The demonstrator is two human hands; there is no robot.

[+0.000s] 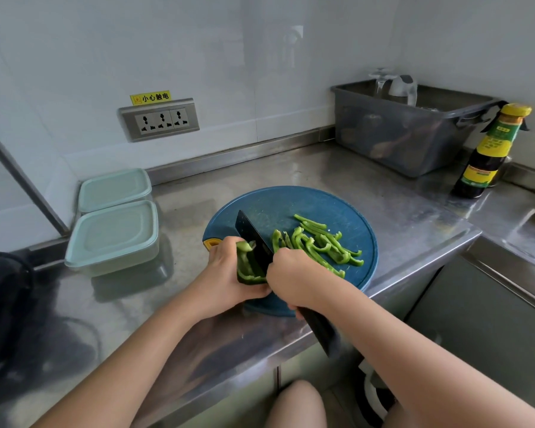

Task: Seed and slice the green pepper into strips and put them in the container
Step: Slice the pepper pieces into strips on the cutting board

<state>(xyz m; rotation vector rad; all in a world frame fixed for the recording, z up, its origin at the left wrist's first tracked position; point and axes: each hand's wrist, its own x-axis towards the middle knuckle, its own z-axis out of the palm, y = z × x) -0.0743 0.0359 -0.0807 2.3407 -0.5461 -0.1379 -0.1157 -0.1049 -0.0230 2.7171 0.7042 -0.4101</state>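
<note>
Head view shows your two hands over a round blue cutting board [291,208] on the steel bench [368,183]. Your left hand [229,273] has its grip closed around the uncut piece of green pepper [247,267], holding it down at the near left part of the board. Your right hand [294,279] has its grip closed on the handle of a black knife [254,239]. The blade stands on edge, right against the pepper piece, with its tip pointing away from you. The end of the handle sticks out past your wrist, over the bench edge.

Just right of the blade lies a pile of green pepper strips [322,245], spread across the middle and right of the board.

Two pale green containers [112,239] sit side by side at the left of the bench, near the wall, well apart from the board. Both have their lids on.

At the back right stands a grey plastic tub [405,134] with a glass and a jug inside. A dark sauce bottle [488,156] with a yellow cap stands just beside the tub. A wall socket [159,120] with a yellow warning label sits above the bench.
</note>
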